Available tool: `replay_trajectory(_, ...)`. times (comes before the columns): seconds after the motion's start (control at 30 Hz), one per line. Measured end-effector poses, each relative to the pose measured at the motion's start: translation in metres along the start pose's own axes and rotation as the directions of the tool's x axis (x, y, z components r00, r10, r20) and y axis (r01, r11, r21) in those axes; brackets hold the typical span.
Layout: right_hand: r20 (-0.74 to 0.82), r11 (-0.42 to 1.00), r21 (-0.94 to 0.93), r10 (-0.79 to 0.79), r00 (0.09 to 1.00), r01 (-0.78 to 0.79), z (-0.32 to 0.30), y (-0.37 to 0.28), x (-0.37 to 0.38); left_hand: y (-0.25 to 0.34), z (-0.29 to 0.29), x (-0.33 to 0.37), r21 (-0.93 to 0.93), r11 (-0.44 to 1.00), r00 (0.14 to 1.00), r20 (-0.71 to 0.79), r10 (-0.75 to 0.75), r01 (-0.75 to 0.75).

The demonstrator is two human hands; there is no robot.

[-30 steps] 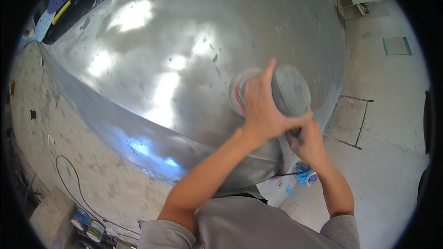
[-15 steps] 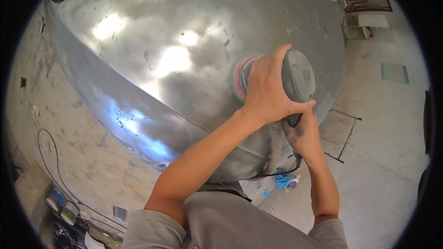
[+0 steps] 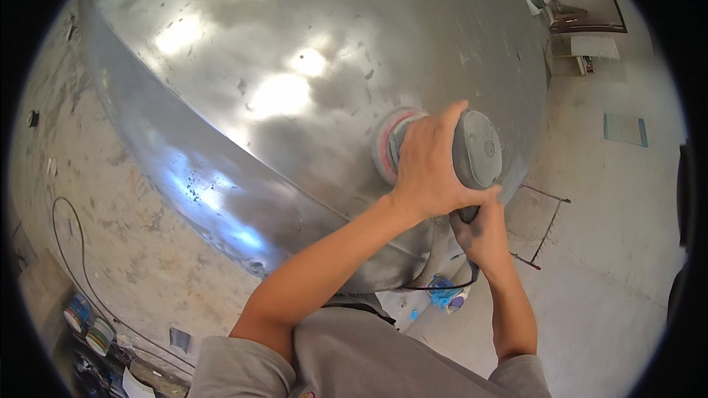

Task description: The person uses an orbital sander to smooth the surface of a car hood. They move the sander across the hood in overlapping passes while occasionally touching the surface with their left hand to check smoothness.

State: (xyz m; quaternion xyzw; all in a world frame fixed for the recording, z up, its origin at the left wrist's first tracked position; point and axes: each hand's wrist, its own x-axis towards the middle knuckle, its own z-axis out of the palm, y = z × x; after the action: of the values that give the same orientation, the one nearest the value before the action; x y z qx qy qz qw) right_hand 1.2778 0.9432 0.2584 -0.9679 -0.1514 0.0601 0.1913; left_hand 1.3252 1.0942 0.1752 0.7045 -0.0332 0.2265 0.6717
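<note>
Two bare hands on one tool here. The left hand (image 3: 431, 166) is clamped over the top of the grey, round-bodied power sander (image 3: 472, 151), fingers wrapped across its domed housing, and that hand hides most of the body from view. The right hand (image 3: 479, 232) sits just below, curled tight around the sander's dark rear grip; its fingers are tucked under and hard to make out. The pink-edged sanding pad (image 3: 383, 144) shows only as a crescent at the left of the tool, and it lies flat against the large, curved, shiny metal tank (image 3: 295, 88); the actual contact patch is covered. One thin black cord (image 3: 442, 286) loops out beneath the right wrist, and where it ends is out of sight behind the arm.

The tank fills the upper picture and is cut off at the top edge, with several bright glare patches on it. Below it, one small blue object (image 3: 446, 296), possibly a container, lies on the pale concrete floor (image 3: 627, 250), half hidden by the forearm. At lower left I count two rolls of tape (image 3: 87, 324), partly cropped, and one long dark cable (image 3: 74, 250) trailing across the ground.
</note>
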Motion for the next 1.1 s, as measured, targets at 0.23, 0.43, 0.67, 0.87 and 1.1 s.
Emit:
replay_trajectory(0.23,0.052,0.994,0.057,0.094,0.994,-0.096,-0.001,-0.003,0.003,0.001,-0.004,0.003,0.034,0.999,0.998,-0.057,0.002,0.0)
replay_trajectory(0.43,0.038,0.999,0.047,0.009,0.999,-0.011,-0.001,-0.005,0.005,0.009,-0.007,0.006,0.032,0.999,0.999,-0.037,-0.004,0.005)
replay_trajectory(0.67,0.035,1.0,0.008,-0.026,0.999,0.026,0.0,-0.008,0.009,-0.002,-0.01,0.006,0.033,0.999,1.0,-0.025,-0.01,0.011)
replay_trajectory(0.87,0.054,1.0,0.018,-0.021,0.998,0.02,0.006,-0.017,0.016,0.007,-0.026,0.004,0.116,0.993,0.998,-0.058,0.004,0.003)
replay_trajectory(1.1,0.055,0.994,0.068,0.087,0.995,-0.091,0.006,-0.002,0.006,-0.017,-0.009,0.002,0.044,0.999,1.0,-0.014,-0.013,0.014)
